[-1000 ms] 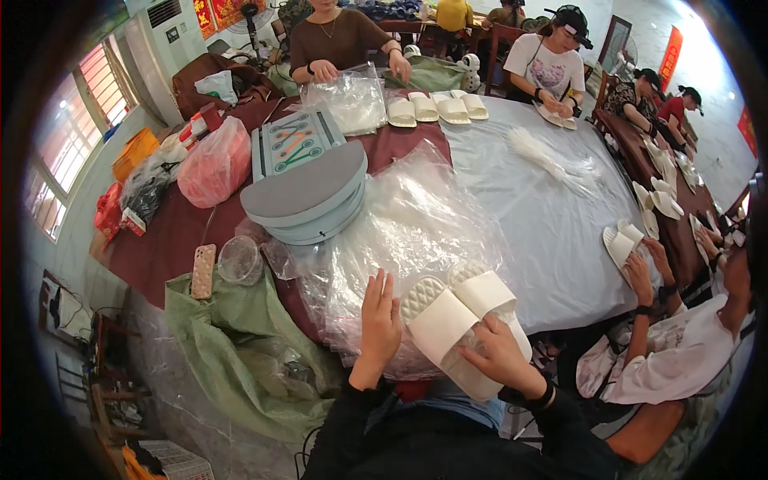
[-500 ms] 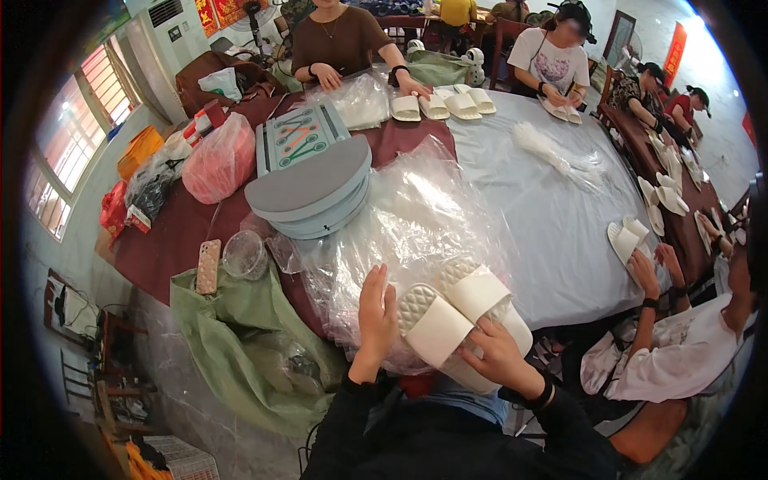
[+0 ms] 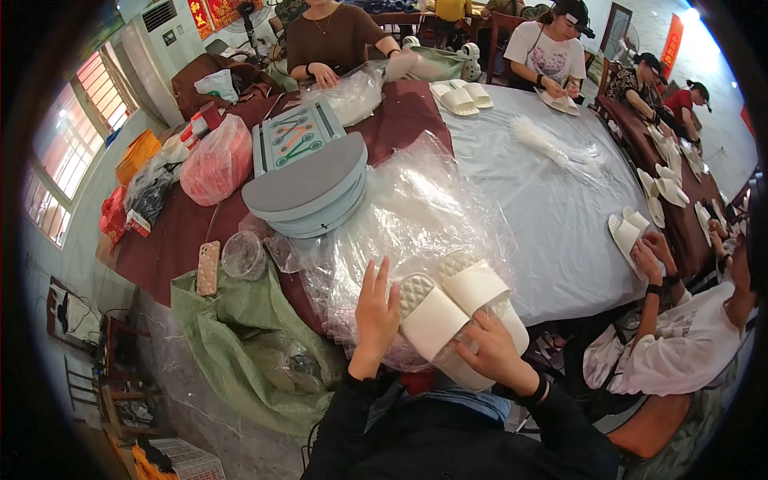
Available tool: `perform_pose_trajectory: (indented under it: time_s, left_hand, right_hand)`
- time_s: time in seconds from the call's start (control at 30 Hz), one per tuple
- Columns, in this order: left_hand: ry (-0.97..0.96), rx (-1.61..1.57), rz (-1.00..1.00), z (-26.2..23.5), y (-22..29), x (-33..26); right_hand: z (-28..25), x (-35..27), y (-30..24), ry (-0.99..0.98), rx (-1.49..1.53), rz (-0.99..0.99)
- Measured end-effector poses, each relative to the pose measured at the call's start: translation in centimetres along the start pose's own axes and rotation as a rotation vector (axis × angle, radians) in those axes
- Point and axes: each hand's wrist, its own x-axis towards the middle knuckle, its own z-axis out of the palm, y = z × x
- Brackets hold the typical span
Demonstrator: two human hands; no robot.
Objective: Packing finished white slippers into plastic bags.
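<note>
A pair of cream slide slippers (image 3: 434, 326) with quilted insoles lies side by side at the table's near edge, over a pile of clear plastic bags (image 3: 408, 216). My right hand (image 3: 498, 352) grips the pair near the inner edges of the straps, its thumb and fingers closed there. Upright on the left side of the slippers is my left hand (image 3: 376, 316), open, with fingers stretched and its palm turned toward them. It holds nothing, and I cannot tell whether it touches the left slipper.
A grey-blue half-round case (image 3: 308, 192) stands beyond the bags. At left are a pink plastic bag (image 3: 216, 160), a phone (image 3: 208, 268), a clear round tub (image 3: 244, 256) and a green sack (image 3: 240, 352). Co-workers handle slippers around the table; one sits close at right (image 3: 672, 336).
Across the table, the brown-shirted person has lifted a pair of slippers off the tabletop; it now looks blurred near the far edge. My hands and slippers have barely moved.
</note>
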Motion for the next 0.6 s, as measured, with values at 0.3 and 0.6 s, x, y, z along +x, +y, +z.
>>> perform_pose_trajectory:
  time_s: [0.3, 0.6]
  left_hand:
    - [-0.031, -0.024, -0.048, -0.4, 0.2, 0.7]
    - [-0.060, 0.044, 0.063, 0.0, 0.1, 0.1]
  right_hand:
    - [-0.8, -1.1, 0.5, -0.052, 0.077, -0.061]
    - [-0.9, -0.4, 1.2, -0.022, 0.188, 0.049]
